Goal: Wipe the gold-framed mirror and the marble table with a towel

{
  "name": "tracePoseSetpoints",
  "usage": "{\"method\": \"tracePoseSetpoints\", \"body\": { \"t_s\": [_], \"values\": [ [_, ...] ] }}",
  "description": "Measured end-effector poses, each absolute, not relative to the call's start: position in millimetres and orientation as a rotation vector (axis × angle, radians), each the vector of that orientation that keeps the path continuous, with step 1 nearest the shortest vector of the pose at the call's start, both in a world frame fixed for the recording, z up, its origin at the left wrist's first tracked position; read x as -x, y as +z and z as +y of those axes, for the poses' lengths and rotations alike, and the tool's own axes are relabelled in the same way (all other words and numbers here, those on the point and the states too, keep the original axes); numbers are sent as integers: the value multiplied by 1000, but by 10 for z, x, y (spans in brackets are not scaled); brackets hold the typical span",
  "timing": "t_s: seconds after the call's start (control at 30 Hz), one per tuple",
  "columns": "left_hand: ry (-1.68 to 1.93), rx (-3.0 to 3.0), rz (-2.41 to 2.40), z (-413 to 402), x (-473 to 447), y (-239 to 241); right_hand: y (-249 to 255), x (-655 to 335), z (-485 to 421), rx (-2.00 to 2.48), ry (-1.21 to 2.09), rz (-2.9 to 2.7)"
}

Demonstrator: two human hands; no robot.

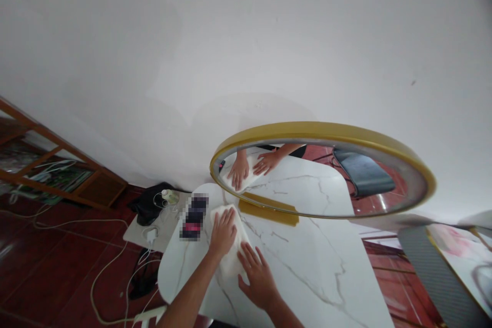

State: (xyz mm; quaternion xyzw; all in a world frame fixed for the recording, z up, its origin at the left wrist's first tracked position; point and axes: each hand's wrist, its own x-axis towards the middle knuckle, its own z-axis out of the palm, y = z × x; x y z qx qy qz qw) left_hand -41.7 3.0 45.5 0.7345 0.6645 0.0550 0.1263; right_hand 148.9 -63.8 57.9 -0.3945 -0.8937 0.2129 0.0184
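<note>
A folded white cloth [229,262] lies on the white marble-patterned table [303,271]. My left hand [223,233] rests flat on the cloth's far part, fingers stretched out. Nearer to me, my right hand [258,274] lies with spread fingers, its fingertips on the cloth's right edge and the palm over the table. Both hands and the cloth show again in the round mirror [319,130], which has a gold frame. Whether the cloth is one piece or several layers, I cannot tell.
The mirror's gold base [269,210] stands at the table's back, by the wall. A pixelated dark item [194,218] lies at the left. Beyond it, a low stand [134,230] holds a black bag [149,205] and a charger [151,236]. Cables trail across the red floor.
</note>
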Motion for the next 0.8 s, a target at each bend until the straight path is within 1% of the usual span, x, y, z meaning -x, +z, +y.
{"method": "tracePoseSetpoints", "body": {
  "t_s": [0.1,0.2,0.3,0.43,0.6,0.8],
  "values": [
    [337,-2224,1893,-536,360,380,540,-1969,-867,1246,576,-2772],
    [349,-2263,1765,-1049,325,337,518,-2304,-1013,1291,508,-2759],
    [350,-2218,1773,-1363,325,342,545,-2369,-1048,1282,535,-2772],
    [367,-2163,1868,-1492,437,326,611,-2111,-1007,1245,681,-2763],
    [414,-2118,2111,-1526,753,229,663,-1577,-967,1185,862,-2734],
    [471,-2059,2321,-1589,963,208,666,-1118,-964,1139,967,-2718]
  ]
}}
